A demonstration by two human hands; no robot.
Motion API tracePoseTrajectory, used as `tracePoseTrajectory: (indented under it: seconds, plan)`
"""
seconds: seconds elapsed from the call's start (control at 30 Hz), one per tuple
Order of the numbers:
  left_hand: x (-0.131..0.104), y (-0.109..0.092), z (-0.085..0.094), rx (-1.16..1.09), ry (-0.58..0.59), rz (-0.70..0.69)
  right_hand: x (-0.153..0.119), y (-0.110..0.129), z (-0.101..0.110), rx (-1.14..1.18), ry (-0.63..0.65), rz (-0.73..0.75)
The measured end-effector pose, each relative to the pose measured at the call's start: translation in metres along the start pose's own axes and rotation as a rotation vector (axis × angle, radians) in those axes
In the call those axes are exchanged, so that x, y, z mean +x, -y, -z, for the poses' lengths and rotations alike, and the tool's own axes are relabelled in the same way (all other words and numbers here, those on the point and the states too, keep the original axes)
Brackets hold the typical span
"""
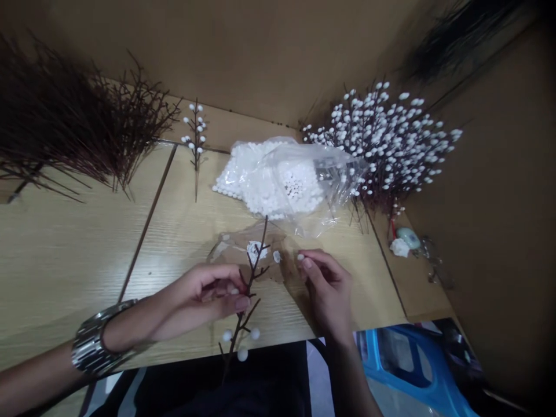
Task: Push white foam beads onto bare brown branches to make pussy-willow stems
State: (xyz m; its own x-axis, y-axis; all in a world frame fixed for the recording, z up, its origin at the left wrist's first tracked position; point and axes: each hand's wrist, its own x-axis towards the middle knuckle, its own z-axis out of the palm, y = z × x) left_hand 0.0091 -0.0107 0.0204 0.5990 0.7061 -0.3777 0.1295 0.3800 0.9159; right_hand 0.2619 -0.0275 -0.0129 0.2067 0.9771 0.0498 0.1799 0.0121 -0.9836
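Note:
My left hand (221, 292) pinches a dark brown artificial twig (253, 272) by its middle, the twig tilted with its tip pointing away from me. A few white balls (242, 354) sit on its lower side shoots, while the upper shoots are bare. To the right, my right hand (328, 284) pinches a small white ball (300, 256) between thumb and forefinger, apart from the twig. Beyond the twig's upper part lies a brown sheet (230, 249) with a white blob (256, 252) and a smaller white dab (277, 256) on it.
A clear plastic bag (278, 179) of white balls lies behind my hands. At the back left is a heap of bare twigs (87, 121), near one twig with white balls (196, 136). Many ball-tipped twigs (382, 142) stand at the right, above a green trinket (408, 238).

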Motion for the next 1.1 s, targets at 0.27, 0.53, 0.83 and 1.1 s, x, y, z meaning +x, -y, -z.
tracePoseTrajectory:
  seconds: [0.27, 0.53, 0.83, 1.1]
  plan:
    - [-0.007, 0.017, -0.014, -0.054, 0.131, -0.022, -0.001, 0.000, -0.004, 0.377, 0.050, -0.244]
    - [-0.003, 0.020, -0.014, -0.101, 0.092, -0.005, -0.022, 0.014, -0.009, 0.176, 0.118, -0.020]
    - [-0.002, 0.020, -0.016, -0.134, 0.040, -0.018, -0.049, 0.012, -0.038, 0.114, 0.091, 0.129]
    - [0.000, 0.015, -0.015, -0.094, 0.035, -0.029, -0.047, 0.011, -0.041, 0.161, 0.132, 0.153]
